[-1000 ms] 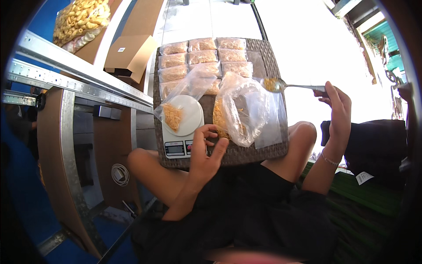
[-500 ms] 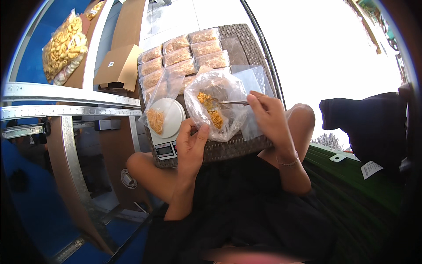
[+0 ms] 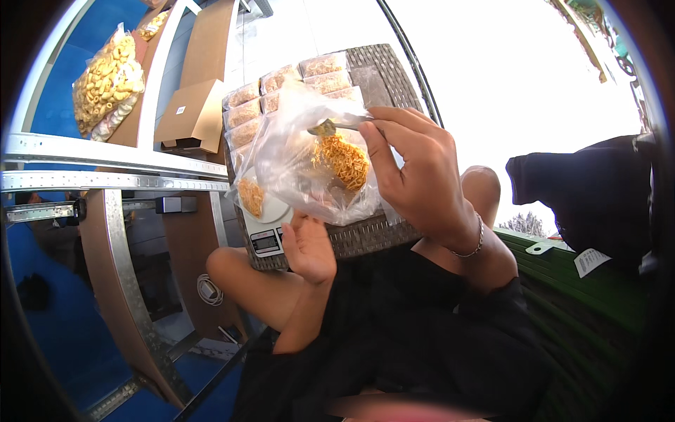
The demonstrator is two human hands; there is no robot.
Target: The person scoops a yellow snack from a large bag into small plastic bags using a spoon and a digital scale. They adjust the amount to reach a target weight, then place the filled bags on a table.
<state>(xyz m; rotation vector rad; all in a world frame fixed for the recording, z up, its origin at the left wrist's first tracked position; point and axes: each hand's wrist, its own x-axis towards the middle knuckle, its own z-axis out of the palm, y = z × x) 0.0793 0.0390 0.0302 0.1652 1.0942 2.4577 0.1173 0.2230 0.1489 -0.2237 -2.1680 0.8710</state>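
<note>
My right hand [image 3: 418, 158] grips a metal spoon [image 3: 342, 127] between thumb and fingers, up at the mouth of a large clear plastic bag [image 3: 288, 165]. Orange-yellow crispy shreds [image 3: 346, 163] lie heaped inside this bag, just below the spoon's bowl. Palm up, my left hand [image 3: 309, 250] is under the bag's lower left edge, thumb apart and fingertips partly hidden by the plastic. Beside it a white digital scale [image 3: 275, 211] carries a small clear bag of pale orange shreds [image 3: 250, 197]; the large bag covers part of the scale.
Several filled small bags [image 3: 325, 65] lie in rows on the dark woven table [image 3: 380, 60]. To the left are metal shelving [image 3: 112, 151], an open cardboard box [image 3: 188, 116] and a large bag of pasta-like tubes [image 3: 109, 81]. Dark cloth [image 3: 576, 190] hangs at the right.
My right hand has lifted the spoon and come nearer. The large bag has tilted and spread left over the scale. My left hand has moved from gripping its rim to underneath it.
</note>
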